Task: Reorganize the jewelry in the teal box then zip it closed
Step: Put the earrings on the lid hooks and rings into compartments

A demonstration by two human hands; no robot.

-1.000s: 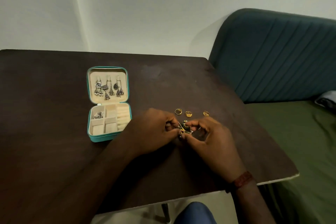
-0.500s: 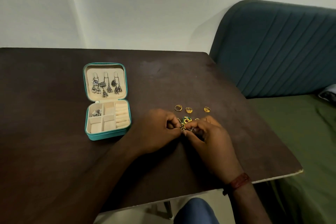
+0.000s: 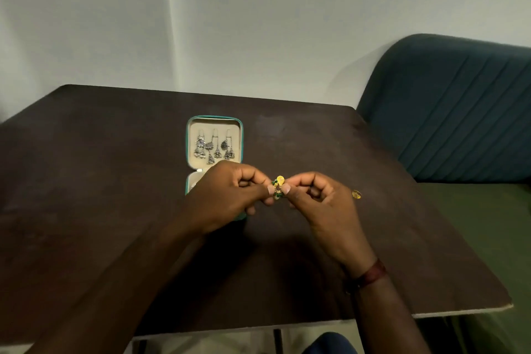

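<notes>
The teal jewelry box (image 3: 215, 119) lies open on the dark table, its cream lid holding several silver dangling earrings (image 3: 213, 149). My left hand (image 3: 230, 197) covers most of the box's lower tray. Between both hands, above the table, is a gold earring with green beads (image 3: 278, 187). My left hand pinches its left side and my right hand (image 3: 319, 201) pinches its right side. One gold ring (image 3: 356, 194) lies on the table just right of my right hand.
The dark wooden table (image 3: 115, 181) has its near edge at the bottom and a chipped right corner. A teal ribbed headboard (image 3: 459, 112) and green bedding (image 3: 488, 224) lie to the right. The wall is behind.
Both hands have lifted the gold and green earring off the table and hold it up. The view has tilted, so my left hand now covers the box's lower tray and two rings are hidden.
</notes>
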